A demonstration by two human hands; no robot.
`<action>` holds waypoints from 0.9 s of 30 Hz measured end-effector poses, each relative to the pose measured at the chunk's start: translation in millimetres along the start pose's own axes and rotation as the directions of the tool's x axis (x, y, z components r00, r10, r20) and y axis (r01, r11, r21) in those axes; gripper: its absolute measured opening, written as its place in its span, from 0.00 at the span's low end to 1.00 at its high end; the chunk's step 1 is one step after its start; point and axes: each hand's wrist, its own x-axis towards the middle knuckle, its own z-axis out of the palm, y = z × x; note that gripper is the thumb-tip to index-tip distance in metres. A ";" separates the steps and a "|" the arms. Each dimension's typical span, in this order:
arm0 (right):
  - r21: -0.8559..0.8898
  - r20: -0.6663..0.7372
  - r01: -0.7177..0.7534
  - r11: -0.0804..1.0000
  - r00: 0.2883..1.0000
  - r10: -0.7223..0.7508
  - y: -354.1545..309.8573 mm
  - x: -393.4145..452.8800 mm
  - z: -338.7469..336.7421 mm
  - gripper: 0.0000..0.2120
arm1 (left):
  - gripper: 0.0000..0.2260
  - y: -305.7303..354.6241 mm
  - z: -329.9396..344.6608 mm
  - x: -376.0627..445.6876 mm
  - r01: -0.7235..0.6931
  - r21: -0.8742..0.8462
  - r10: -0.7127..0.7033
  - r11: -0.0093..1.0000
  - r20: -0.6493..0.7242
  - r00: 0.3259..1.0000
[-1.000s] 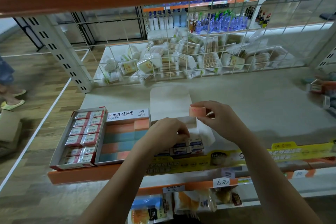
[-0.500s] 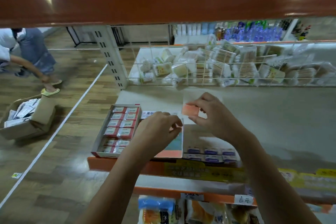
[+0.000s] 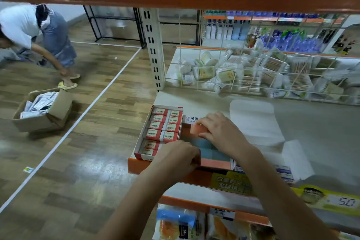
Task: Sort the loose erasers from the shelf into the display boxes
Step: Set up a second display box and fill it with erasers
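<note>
Right now the right hand (image 3: 222, 134) pinches an orange eraser (image 3: 197, 128) between thumb and fingertips, holding it over the far end of the middle display box (image 3: 214, 154), the one filled with blocks of orange and teal. Whether the eraser already touches the blocks beneath it, I cannot tell. The left hand (image 3: 175, 159) sits at the near end of that same box, fingers curled under against its front edge; what it grips, if anything, is hidden by the knuckles.

Just to the left, touching the middle box, stands a red-and-white display box (image 3: 141, 142) packed with two rows of wrapped 2B erasers (image 3: 162, 123). To the right lies a third box (image 3: 284, 173) of blue-labelled erasers, mostly covered by the right forearm, its white lid flap (image 3: 255, 121) thrown open toward the far side of the shelf (image 3: 311, 128).

All three boxes sit at the near left corner of the grey shelf, behind its orange front rail (image 3: 194, 177). At the far side a white wire grid (image 3: 253, 76) holds back a heap of cotton-swab packets (image 3: 272, 72).

Out on the wooden floor, far left, another person (image 3: 35, 33) bends over near an open cardboard carton (image 3: 42, 111) full of packets.
</note>
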 end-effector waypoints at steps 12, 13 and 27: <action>-0.135 -0.022 -0.120 0.983 0.993 0.118 -1.3 -2.8 2.7 0.10 | 0.10 -7.1 0.8 2.4 -0.070 -0.024 0.070 0.997 0.016 0.997; -0.156 -0.031 -0.134 0.979 0.991 0.131 -2.5 -2.8 3.0 0.10 | 0.10 -8.0 0.6 2.9 -0.077 -0.025 0.077 0.997 0.020 0.997; -0.006 -0.090 -0.246 0.969 0.965 0.245 17.7 -28.3 -32.5 0.11 | 0.13 13.0 -26.6 52.7 -0.130 0.131 0.135 0.983 -0.028 0.990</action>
